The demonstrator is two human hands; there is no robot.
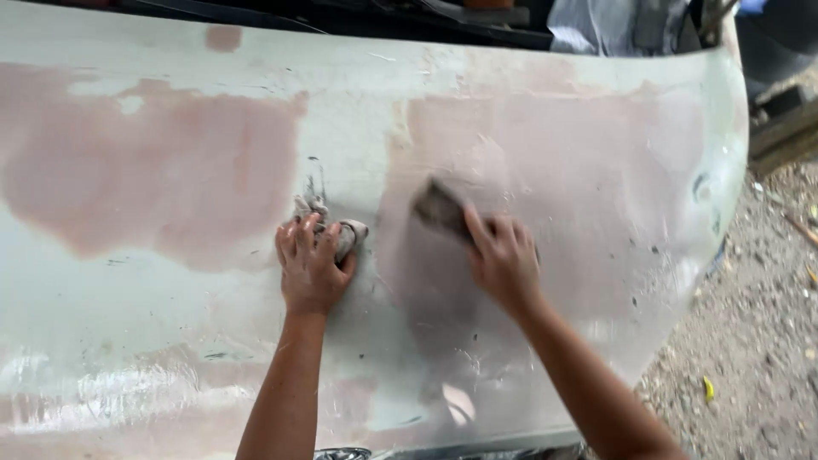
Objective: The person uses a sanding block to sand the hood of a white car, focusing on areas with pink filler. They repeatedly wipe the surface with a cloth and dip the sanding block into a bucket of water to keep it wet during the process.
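— What's nearest the camera?

— Two bare forearms rising from the bottom edge, both reaching up onto a pale green car body panel (170,298) with big pinkish filler patches (153,170). The lower part of the panel shines wet.

— How is the left hand placed?

— The left hand (311,266) lies palm down on the panel, wrist straight, fingers curled over a crumpled grey rag (336,226). The grip is loosely closed: the fingers press the rag against the surface, and part of it bulges out past the fingertips and the thumb.

— And the right?

— The right hand (504,260) comes in at a slant from the lower right, the arm angled across the panel. Its fingers are stretched forward and flat, pinning a dark sanding block (441,209) to the right-hand filler patch. The block sticks out up and to the left beyond the fingertips, looking blurred. The hand is near-flat, not wrapped round it.

— Any containers?

— None that I can make out.

— Farther off?

— Beyond the panel's top edge, dark car parts and a light plastic sheet (613,25). To the right, gravel ground (758,324) with small scraps on it.
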